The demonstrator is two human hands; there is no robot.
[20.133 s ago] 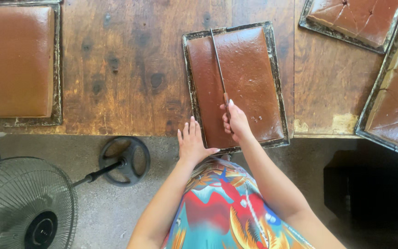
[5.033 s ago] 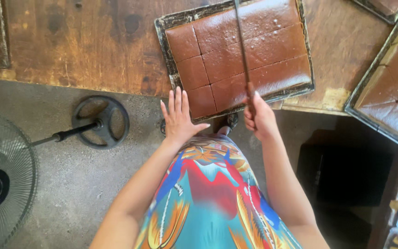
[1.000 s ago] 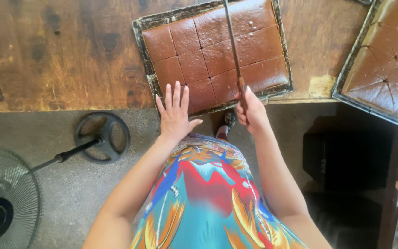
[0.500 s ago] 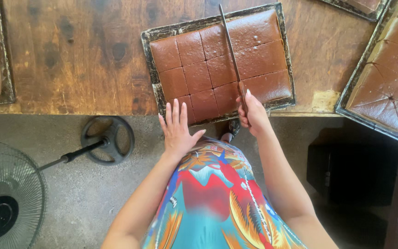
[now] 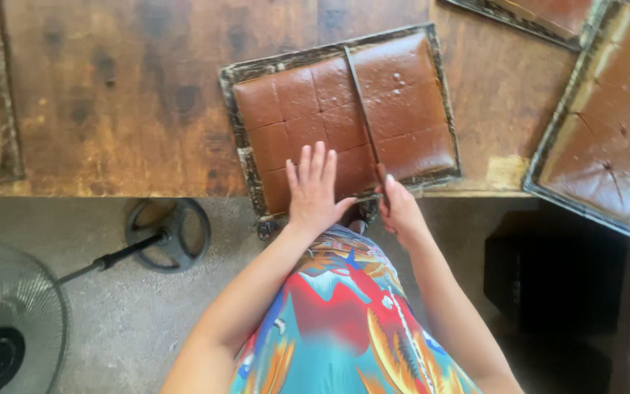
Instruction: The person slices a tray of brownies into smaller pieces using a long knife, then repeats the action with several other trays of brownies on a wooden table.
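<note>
A dark metal tray [image 5: 236, 138] of brown slab cake [image 5: 402, 102] lies on the wooden table [image 5: 125, 95], its near edge over the table's front. The cake's left part is cut into squares. My right hand [image 5: 400, 210] grips the handle of a long knife [image 5: 359, 109] whose blade lies across the cake from front to back. My left hand [image 5: 313, 188] rests flat, fingers spread, on the cut squares at the tray's near edge, just left of the blade.
Another tray of scored brown cake [image 5: 607, 138] sits at the right, a third [image 5: 541, 14] at the top right, and a tray edge [image 5: 1, 95] at the far left. On the concrete floor stand a fan [image 5: 9, 328] and its round base [image 5: 169, 233].
My left hand has moved forward from the tray's edge onto the cut squares. The knife has drawn back toward me along its line. Since the earliest frame, the cake has gained several cuts.
</note>
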